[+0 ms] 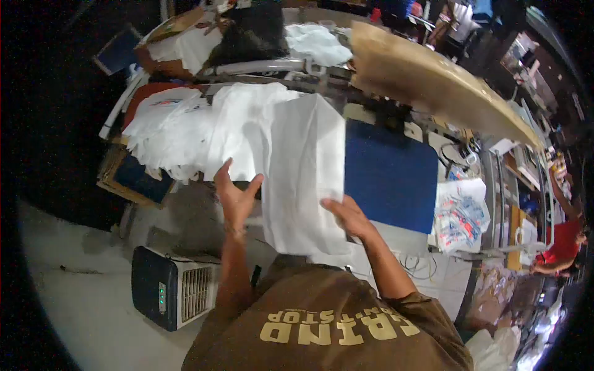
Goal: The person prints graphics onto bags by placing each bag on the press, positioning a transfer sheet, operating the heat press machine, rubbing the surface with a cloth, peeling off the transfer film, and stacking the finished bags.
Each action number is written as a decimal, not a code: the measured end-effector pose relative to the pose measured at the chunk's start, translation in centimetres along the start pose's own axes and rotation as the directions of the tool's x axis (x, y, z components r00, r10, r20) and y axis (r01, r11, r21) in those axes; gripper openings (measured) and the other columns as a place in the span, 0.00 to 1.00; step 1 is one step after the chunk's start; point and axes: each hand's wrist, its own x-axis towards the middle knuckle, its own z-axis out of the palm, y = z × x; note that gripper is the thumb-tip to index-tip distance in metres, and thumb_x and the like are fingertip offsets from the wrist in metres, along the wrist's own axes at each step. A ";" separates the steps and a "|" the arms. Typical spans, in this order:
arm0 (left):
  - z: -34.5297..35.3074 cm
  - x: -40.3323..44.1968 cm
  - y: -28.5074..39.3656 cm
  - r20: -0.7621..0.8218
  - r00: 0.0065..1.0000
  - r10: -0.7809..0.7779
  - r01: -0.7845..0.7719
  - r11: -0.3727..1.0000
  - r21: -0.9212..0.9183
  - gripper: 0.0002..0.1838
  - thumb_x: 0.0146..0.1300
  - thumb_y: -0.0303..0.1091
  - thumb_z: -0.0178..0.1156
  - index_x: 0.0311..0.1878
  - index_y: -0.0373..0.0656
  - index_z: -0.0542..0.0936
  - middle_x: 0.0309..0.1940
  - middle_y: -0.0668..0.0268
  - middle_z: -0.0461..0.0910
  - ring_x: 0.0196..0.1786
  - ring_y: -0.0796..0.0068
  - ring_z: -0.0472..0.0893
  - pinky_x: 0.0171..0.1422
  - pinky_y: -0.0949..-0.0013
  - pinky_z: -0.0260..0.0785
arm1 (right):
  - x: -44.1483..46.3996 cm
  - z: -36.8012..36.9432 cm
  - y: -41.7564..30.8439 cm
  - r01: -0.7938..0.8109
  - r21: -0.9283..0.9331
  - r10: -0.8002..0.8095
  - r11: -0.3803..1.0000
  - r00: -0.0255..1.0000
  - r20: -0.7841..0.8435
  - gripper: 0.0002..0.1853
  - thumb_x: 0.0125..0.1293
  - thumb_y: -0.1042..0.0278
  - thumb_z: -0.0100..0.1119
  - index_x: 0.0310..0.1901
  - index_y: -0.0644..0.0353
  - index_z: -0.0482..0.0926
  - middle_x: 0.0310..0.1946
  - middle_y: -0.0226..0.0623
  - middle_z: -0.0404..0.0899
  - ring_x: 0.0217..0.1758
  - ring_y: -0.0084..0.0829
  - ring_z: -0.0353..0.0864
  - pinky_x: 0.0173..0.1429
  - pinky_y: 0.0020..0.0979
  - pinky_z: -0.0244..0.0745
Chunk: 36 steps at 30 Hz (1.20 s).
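A large white folded sheet, perhaps a fabric bag (300, 173), stands tilted in front of my chest. My right hand (351, 217) grips its right edge, with the thumb on the near face and the other fingers hidden behind it. To the left of the sheet, my left hand (238, 196) is open with thumb and fingers spread, its thumb tip close to the sheet's left edge. Behind the hands lies a spread pile of white sheets (238, 127). A flat blue pad (393, 176) sits just right of the sheet.
White sheets with blue and red print (461, 213) lie right of the pad. A long tan board (439, 77) extends across the back right. On the floor at left stands a black and white vented appliance (176, 287). A person in red (562, 244) is at far right.
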 end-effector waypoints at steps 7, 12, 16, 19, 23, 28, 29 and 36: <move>9.9 -4.2 7.0 0.897 0.442 0.016 0.710 0.605 -0.361 0.33 0.70 0.26 0.64 0.74 0.32 0.63 0.66 0.57 0.76 0.65 0.67 0.77 0.70 0.65 0.68 | -11.7 -14.4 9.3 -0.082 0.293 0.177 0.953 0.933 -0.314 0.37 0.66 0.39 0.65 0.63 0.66 0.77 0.55 0.42 0.83 0.57 0.35 0.81 0.61 0.36 0.74; 21.9 -4.7 9.0 0.668 0.744 -0.029 0.522 0.649 -0.554 0.28 0.57 0.27 0.76 0.59 0.34 0.76 0.54 0.59 0.82 0.59 0.69 0.79 0.63 0.63 0.72 | -18.0 -15.8 12.0 0.197 0.884 0.140 0.424 0.950 -0.280 0.52 0.67 0.19 0.44 0.72 0.64 0.69 0.65 0.50 0.77 0.64 0.48 0.80 0.68 0.52 0.75; 27.0 -3.0 9.8 0.436 0.900 0.014 0.135 0.941 -0.309 0.32 0.50 0.36 0.81 0.56 0.33 0.78 0.53 0.52 0.83 0.56 0.57 0.82 0.61 0.58 0.72 | -20.2 -13.7 17.3 0.229 0.772 -0.070 0.593 0.970 -0.235 0.55 0.64 0.14 0.40 0.76 0.57 0.62 0.74 0.53 0.66 0.72 0.54 0.72 0.74 0.60 0.65; 29.0 -1.8 9.8 0.341 0.939 0.048 -0.016 0.995 -0.095 0.35 0.48 0.42 0.82 0.56 0.35 0.79 0.52 0.49 0.84 0.55 0.47 0.83 0.61 0.55 0.73 | -20.7 -13.2 19.7 0.085 0.819 -0.026 0.567 0.996 -0.085 0.46 0.69 0.23 0.45 0.73 0.57 0.66 0.68 0.50 0.72 0.67 0.49 0.77 0.68 0.53 0.73; 30.7 -1.4 9.8 0.296 0.950 0.095 -0.092 0.995 -0.027 0.35 0.48 0.43 0.81 0.55 0.34 0.79 0.50 0.44 0.84 0.54 0.40 0.82 0.60 0.51 0.73 | -19.9 -12.2 19.6 0.044 0.450 0.223 0.892 0.824 -0.521 0.19 0.72 0.56 0.65 0.58 0.60 0.80 0.52 0.37 0.84 0.47 0.26 0.85 0.51 0.29 0.80; 33.3 0.9 7.1 0.428 0.900 0.085 -0.042 0.993 -0.109 0.45 0.46 0.47 0.82 0.63 0.30 0.74 0.57 0.41 0.79 0.61 0.43 0.78 0.67 0.53 0.70 | -21.8 -17.5 14.8 -0.060 0.163 0.139 0.985 0.837 -0.529 0.15 0.71 0.56 0.66 0.42 0.62 0.86 0.35 0.34 0.87 0.36 0.25 0.85 0.43 0.30 0.81; 33.2 0.5 7.7 0.305 0.931 0.199 -0.211 0.978 0.004 0.44 0.48 0.46 0.82 0.63 0.32 0.74 0.57 0.41 0.78 0.61 0.43 0.77 0.65 0.51 0.71 | -22.2 -20.0 14.0 -0.099 0.103 0.139 0.990 0.822 -0.552 0.17 0.71 0.55 0.66 0.38 0.63 0.87 0.29 0.34 0.87 0.33 0.25 0.86 0.41 0.31 0.81; 24.8 -11.3 14.1 0.614 0.472 0.632 -0.640 0.725 -0.255 0.42 0.57 0.48 0.75 0.73 0.42 0.71 0.73 0.48 0.66 0.74 0.40 0.65 0.78 0.45 0.58 | -19.0 -38.0 19.8 -0.522 -0.613 -0.534 0.593 0.314 -0.785 0.31 0.52 0.55 0.75 0.56 0.64 0.81 0.51 0.53 0.82 0.54 0.50 0.81 0.58 0.43 0.77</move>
